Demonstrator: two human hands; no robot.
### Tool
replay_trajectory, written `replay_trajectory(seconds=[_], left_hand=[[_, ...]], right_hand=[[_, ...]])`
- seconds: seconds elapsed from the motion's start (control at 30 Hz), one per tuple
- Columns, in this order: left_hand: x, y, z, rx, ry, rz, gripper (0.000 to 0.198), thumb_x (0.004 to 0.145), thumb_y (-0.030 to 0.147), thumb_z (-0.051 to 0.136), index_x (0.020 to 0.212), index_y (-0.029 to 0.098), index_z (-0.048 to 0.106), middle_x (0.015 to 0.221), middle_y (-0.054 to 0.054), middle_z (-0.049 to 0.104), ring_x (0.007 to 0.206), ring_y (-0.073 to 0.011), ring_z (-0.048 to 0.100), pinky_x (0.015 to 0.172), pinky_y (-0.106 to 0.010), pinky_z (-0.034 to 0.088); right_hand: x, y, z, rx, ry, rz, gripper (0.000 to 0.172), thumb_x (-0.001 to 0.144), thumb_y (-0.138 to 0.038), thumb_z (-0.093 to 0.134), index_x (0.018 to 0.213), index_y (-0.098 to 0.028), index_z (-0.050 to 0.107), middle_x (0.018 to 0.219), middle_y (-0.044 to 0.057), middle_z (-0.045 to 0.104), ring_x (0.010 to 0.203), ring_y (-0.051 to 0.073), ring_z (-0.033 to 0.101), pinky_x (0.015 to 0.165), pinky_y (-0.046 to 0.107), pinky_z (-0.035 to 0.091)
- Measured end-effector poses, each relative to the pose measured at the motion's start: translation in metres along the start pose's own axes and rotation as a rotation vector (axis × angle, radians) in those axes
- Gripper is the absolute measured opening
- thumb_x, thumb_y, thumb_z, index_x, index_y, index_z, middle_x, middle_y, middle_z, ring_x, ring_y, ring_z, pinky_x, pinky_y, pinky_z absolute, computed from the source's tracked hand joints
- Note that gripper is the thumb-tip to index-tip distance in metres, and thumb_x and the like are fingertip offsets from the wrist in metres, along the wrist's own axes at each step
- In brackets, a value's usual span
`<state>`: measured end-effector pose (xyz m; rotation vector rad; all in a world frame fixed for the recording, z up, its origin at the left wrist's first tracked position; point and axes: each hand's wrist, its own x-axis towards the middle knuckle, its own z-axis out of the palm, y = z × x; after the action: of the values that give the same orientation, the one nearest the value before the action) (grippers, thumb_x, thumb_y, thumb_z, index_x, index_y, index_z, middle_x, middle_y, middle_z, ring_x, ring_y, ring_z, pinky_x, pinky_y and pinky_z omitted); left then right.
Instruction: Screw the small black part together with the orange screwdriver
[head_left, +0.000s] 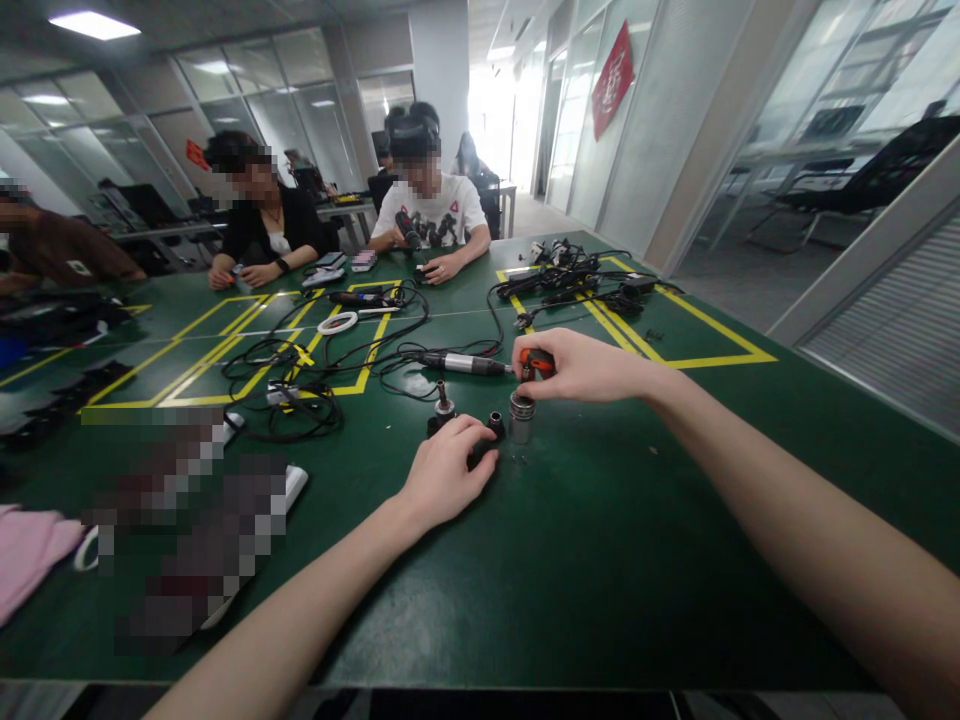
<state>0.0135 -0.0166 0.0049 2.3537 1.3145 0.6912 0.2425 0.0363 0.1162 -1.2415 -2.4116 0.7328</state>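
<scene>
My right hand is closed around an orange-and-black piece; its exact kind is partly hidden by the fingers. Right below it, a silver metal cylinder with a ringed top stands upright on the table. My left hand rests on the table with curled fingers, a small black part between thumb and fingertips. Just beyond those fingers sits a short black socket-like piece. A metal part with an upright shaft stands behind the left hand, its base partly covered.
A silver-and-black corded tool lies behind my hands. Cables spread to the left, and a heap of black cords and adapters lies at the back right. A white tape roll is farther back. Across the green table, co-workers sit.
</scene>
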Motion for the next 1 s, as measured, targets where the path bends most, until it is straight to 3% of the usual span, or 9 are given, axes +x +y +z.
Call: replay_trajectory(seconds=[0.13,0.3,0.4,0.5,0.6,0.7,1.0], left_hand=[[0.000,-0.002,0.002,0.024,-0.023,0.072,0.027,0.097,0.026,0.064,0.122,0.020,0.073,0.129,-0.009,0.073,0.120,-0.0265,0.068,0.102,-0.041,0.059],[0.001,0.000,0.001,0.039,-0.058,0.158,0.030,0.099,0.029,0.064,0.125,0.019,0.074,0.134,-0.011,0.073,0.123,-0.0281,0.066,0.107,-0.046,0.057],[0.001,-0.001,0.002,0.049,-0.084,0.176,0.031,0.100,0.031,0.065,0.127,0.018,0.074,0.142,-0.013,0.070,0.132,-0.0302,0.063,0.112,-0.050,0.053],[0.001,-0.003,0.002,0.047,-0.127,0.181,0.036,0.101,0.034,0.065,0.132,0.018,0.071,0.151,-0.015,0.065,0.145,-0.0311,0.056,0.122,-0.053,0.045],[0.001,-0.005,0.003,0.045,-0.162,0.193,0.040,0.102,0.037,0.063,0.138,0.020,0.068,0.156,-0.015,0.061,0.151,-0.0301,0.051,0.127,-0.054,0.038],[0.001,-0.005,0.003,0.047,-0.157,0.191,0.042,0.102,0.037,0.063,0.140,0.019,0.066,0.154,-0.016,0.062,0.150,-0.0298,0.052,0.127,-0.053,0.039],[0.001,-0.006,0.005,0.009,-0.058,0.208,0.025,0.098,0.028,0.067,0.119,0.018,0.077,0.135,-0.014,0.073,0.130,-0.0291,0.067,0.116,-0.048,0.053]], right_hand=[[-0.001,0.005,-0.005,0.016,-0.056,0.020,0.036,0.073,-0.046,0.076,0.092,-0.019,0.064,0.086,0.001,0.063,0.075,0.017,0.054,0.069,0.029,0.041],[0.000,0.027,-0.010,-0.038,-0.118,0.077,0.063,0.064,-0.057,0.087,0.109,-0.018,0.066,0.094,0.003,0.067,0.084,0.021,0.060,0.074,0.031,0.045],[0.005,0.047,-0.001,0.016,-0.229,0.139,0.080,0.058,-0.056,0.092,0.123,-0.017,0.065,0.106,0.006,0.072,0.092,0.025,0.065,0.082,0.035,0.050],[0.012,0.063,0.018,0.198,-0.292,0.099,0.096,0.055,-0.048,0.095,0.138,-0.015,0.059,0.131,0.012,0.071,0.114,0.028,0.066,0.100,0.038,0.051],[0.016,0.072,0.033,0.332,-0.347,0.075,0.099,0.059,-0.046,0.093,0.144,-0.015,0.055,0.129,0.012,0.073,0.115,0.027,0.068,0.105,0.040,0.050],[0.016,0.074,0.040,0.357,-0.350,0.064,0.095,0.061,-0.046,0.093,0.143,-0.014,0.056,0.125,0.011,0.074,0.111,0.025,0.070,0.101,0.038,0.053],[0.018,0.061,0.051,0.318,-0.251,0.022,0.054,0.066,-0.031,0.083,0.116,-0.016,0.068,0.101,0.003,0.076,0.087,0.018,0.068,0.087,0.033,0.055]])
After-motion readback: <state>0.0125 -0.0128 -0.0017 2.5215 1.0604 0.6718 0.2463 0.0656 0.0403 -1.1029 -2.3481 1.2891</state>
